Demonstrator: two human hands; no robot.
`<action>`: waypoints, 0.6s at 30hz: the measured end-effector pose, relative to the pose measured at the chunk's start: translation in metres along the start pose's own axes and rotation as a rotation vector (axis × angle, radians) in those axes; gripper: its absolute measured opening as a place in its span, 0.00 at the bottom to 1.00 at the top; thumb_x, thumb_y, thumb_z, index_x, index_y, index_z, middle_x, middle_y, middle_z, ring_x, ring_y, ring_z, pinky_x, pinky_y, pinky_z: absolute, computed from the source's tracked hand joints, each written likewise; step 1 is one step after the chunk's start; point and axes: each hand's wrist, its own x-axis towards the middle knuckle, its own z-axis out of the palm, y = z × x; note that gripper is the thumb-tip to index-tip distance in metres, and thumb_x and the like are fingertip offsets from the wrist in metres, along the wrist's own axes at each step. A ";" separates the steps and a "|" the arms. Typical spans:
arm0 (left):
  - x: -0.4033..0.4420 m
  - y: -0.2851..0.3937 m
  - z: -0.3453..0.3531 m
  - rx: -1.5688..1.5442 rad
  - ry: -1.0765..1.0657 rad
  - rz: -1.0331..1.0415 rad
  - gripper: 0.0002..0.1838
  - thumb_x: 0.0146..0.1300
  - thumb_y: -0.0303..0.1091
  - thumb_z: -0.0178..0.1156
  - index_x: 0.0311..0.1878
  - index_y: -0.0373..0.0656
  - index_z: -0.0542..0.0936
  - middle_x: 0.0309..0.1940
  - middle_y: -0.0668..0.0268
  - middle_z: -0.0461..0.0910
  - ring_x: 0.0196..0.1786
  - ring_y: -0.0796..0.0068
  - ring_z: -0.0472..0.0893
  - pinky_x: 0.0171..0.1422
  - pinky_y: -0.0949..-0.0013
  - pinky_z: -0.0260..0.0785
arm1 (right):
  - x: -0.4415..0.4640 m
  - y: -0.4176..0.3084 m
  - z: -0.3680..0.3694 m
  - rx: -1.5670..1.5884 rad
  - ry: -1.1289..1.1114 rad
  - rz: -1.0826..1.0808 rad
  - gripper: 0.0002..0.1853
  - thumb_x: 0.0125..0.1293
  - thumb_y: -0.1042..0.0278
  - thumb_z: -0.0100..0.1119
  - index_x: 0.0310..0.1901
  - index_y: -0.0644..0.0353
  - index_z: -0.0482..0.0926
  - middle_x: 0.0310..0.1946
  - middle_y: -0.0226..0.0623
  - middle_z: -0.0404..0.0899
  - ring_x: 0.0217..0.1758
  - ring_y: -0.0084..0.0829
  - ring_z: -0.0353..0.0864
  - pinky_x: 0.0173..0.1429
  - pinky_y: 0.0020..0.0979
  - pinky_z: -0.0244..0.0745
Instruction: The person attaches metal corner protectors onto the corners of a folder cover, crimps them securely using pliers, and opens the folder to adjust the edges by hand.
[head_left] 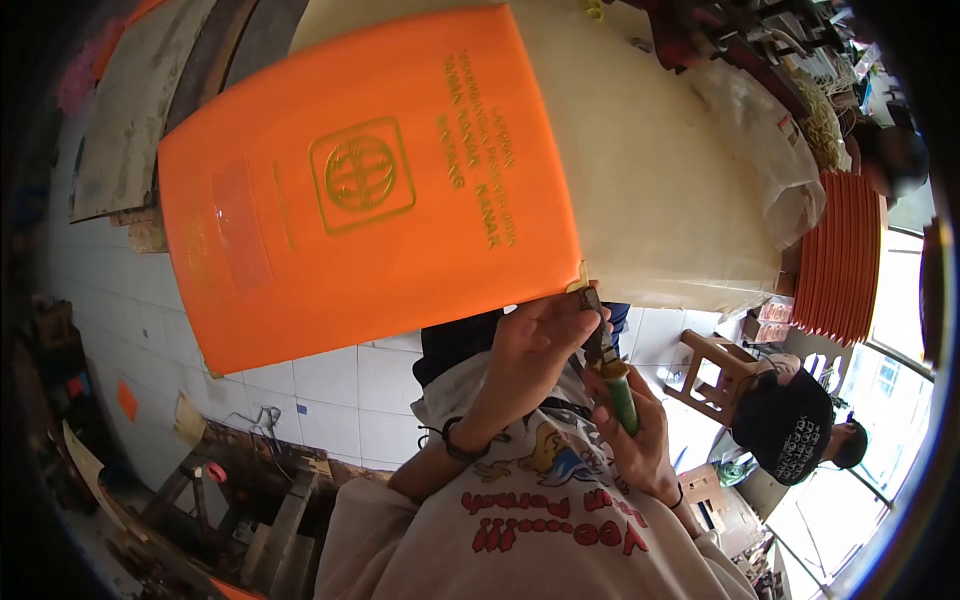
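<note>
The orange cover (370, 190) lies partly over the pale bench (660, 150), its left part overhanging the floor; it should be kept flat and steady. The dark metal end of the tool (597, 335) is pinched by the left hand (540, 345) at the near-right corner, and its green handle is gripped by the right hand (645, 430). The small gold-coloured corner tab (583, 274) should be kept square to both edges, with pressure applied evenly so that creasing is avoided.
</note>
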 end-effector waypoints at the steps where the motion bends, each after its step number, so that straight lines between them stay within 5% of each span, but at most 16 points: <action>1: 0.000 -0.001 0.002 -0.011 0.017 0.005 0.20 0.72 0.26 0.56 0.64 0.29 0.70 0.46 0.56 0.82 0.50 0.67 0.83 0.58 0.63 0.77 | -0.001 0.001 0.000 0.002 0.004 -0.001 0.22 0.69 0.59 0.60 0.56 0.70 0.79 0.58 0.49 0.74 0.54 0.42 0.80 0.58 0.38 0.74; 12: -0.008 0.020 0.004 0.108 -0.001 -0.039 0.23 0.78 0.37 0.48 0.67 0.30 0.68 0.51 0.48 0.82 0.53 0.57 0.84 0.60 0.58 0.78 | -0.003 0.001 -0.002 0.041 0.066 -0.053 0.25 0.70 0.54 0.56 0.54 0.72 0.79 0.52 0.49 0.77 0.52 0.40 0.80 0.56 0.36 0.73; 15: -0.021 0.032 -0.002 0.042 0.046 -0.066 0.23 0.76 0.30 0.51 0.70 0.30 0.65 0.61 0.46 0.76 0.59 0.61 0.81 0.64 0.61 0.75 | -0.004 0.009 0.000 0.074 0.117 -0.066 0.25 0.70 0.53 0.55 0.54 0.70 0.80 0.50 0.47 0.77 0.49 0.38 0.78 0.53 0.34 0.71; 18: -0.031 0.044 0.007 0.022 0.102 -0.022 0.29 0.77 0.36 0.48 0.74 0.30 0.57 0.64 0.41 0.72 0.64 0.50 0.77 0.68 0.55 0.72 | -0.006 0.012 -0.001 0.097 0.147 -0.035 0.25 0.70 0.53 0.55 0.53 0.70 0.80 0.50 0.47 0.78 0.49 0.38 0.79 0.54 0.34 0.71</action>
